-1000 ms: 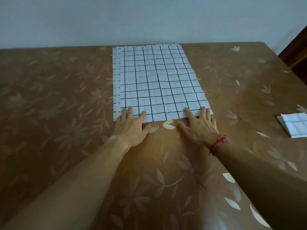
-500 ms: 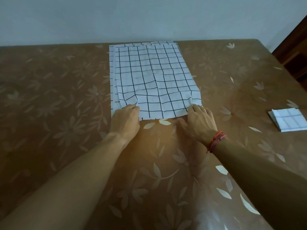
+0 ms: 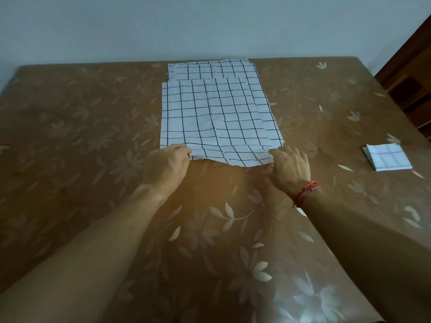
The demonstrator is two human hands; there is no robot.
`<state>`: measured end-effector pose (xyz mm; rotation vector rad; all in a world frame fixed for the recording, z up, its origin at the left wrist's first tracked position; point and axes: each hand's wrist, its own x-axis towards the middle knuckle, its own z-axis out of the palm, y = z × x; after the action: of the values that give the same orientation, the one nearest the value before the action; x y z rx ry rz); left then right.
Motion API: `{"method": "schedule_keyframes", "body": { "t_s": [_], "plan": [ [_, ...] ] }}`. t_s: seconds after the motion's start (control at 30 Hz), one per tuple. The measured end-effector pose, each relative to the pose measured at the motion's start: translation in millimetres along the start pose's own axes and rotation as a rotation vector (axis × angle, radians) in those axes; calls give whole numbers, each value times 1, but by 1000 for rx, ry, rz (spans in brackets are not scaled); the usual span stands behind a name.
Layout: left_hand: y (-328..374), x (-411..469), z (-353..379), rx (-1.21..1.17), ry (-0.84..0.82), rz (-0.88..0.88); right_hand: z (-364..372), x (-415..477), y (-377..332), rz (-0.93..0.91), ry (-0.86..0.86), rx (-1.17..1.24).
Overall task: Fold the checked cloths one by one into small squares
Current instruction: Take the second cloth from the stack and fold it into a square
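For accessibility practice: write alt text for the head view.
The left hand and right hand pinch the near corners of a white, black-checked cloth on a brown floral table; a folded checked cloth lies at right.

The top cloth (image 3: 217,117), white with a thin dark grid, lies spread open on a stack of like cloths (image 3: 210,69) at the far middle of the table (image 3: 81,136). It sits offset toward the near side, so the far strip of the cloth beneath shows, and more layers peek out along the right edge. Its near edge is raised and rumpled, pinched at the corners by the left hand (image 3: 166,167) and right hand (image 3: 289,167). A folded cloth (image 3: 387,157), a small flat square, lies well apart to the right.
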<state>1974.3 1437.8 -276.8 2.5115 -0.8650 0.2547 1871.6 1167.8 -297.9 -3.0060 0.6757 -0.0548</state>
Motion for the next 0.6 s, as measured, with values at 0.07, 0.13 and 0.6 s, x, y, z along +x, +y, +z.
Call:
{"method": "schedule_keyframes", "body": {
  "t_s": [0.07,0.13,0.6],
  "plan": [
    [0,-13,-13,-7,3,1,-9,-12,-4,18,-4,33],
    [2,-27,-27,11,1,-1,-19,-25,-8,38,9,98],
    [8,-141,-110,-149,-104,-347,-70,-128,-16,-40,-128,418]
  ]
}}
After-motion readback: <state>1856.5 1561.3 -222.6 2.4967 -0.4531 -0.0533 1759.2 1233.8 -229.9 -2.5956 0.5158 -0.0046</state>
